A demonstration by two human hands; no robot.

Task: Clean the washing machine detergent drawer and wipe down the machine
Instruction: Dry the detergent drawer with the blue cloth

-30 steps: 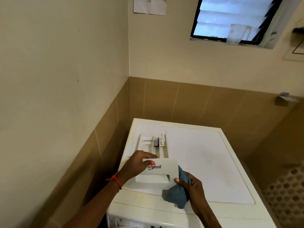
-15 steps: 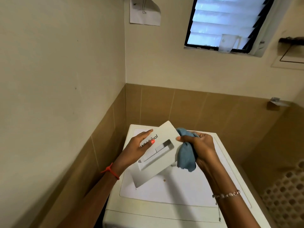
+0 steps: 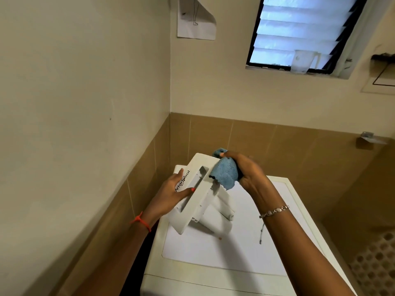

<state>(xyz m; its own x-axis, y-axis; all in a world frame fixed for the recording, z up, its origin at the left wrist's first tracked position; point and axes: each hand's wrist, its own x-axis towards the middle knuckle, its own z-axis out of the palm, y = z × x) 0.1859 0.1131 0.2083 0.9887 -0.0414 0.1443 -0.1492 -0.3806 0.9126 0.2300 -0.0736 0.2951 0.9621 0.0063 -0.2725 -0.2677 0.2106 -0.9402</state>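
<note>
A: Detergent drawer (image 3: 213, 218), where?

B: Lower centre of the frame, held tilted over the white top of the washing machine (image 3: 245, 253). Branded front panel turned up and to the left, body slanting down to the right.

A: Left hand (image 3: 168, 195)?

B: Gripping the panel by its left edge. Thumb laid across the face beside the handle recess, fingers (image 3: 180, 173) wrapped round the edge and mostly hidden. Orange thread (image 3: 142, 222) at the wrist.

A: And the right hand (image 3: 250, 174)?

B: Fingers curled tight round a bunched blue cloth (image 3: 225, 174), pressed against the panel's upper right edge, just right of the recess. Beaded bracelet (image 3: 274, 211) on the wrist.

A: Around them?

B: Louvred window (image 3: 299, 28) at upper right, clear jug (image 3: 303, 60) on its sill. Sheet of paper (image 3: 195, 18) on the wall, top centre.
</note>
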